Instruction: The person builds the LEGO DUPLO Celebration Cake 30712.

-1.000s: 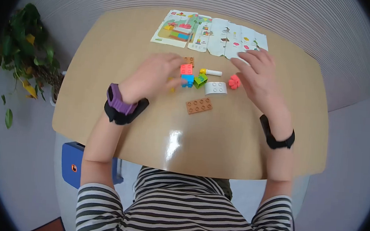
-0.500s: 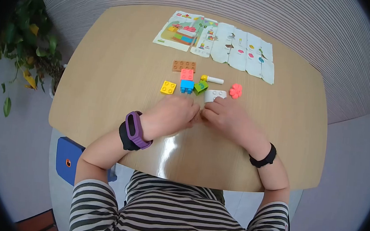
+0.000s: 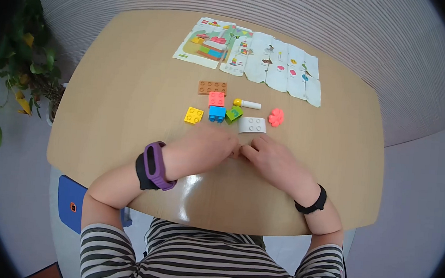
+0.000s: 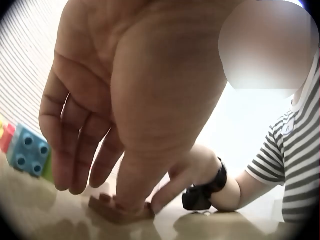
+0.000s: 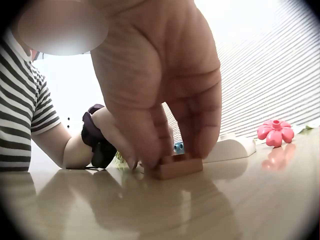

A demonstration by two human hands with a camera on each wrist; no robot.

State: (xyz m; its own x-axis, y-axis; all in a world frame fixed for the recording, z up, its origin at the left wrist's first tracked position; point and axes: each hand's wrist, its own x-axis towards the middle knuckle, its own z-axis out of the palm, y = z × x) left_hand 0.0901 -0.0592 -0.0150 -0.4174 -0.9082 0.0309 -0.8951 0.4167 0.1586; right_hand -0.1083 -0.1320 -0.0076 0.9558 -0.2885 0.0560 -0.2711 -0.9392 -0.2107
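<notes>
Both hands are at a brown studded building plate on the table near its front, mostly covered by fingers in the head view. My left hand pinches its left end, the thumb low against the plate in the left wrist view. My right hand grips the other end between thumb and fingertips. Just beyond the hands lie a white curved brick, a green brick, a blue brick and a yellow brick.
Farther back are a pink brick, a second brown plate, a white stick with a yellow end and a pink flower piece. Unfolded instruction sheets lie at the table's far side.
Both hands came down from over the pieces and the right side to the brown plate near the front and took hold of it. Over the last half second they stay there.
</notes>
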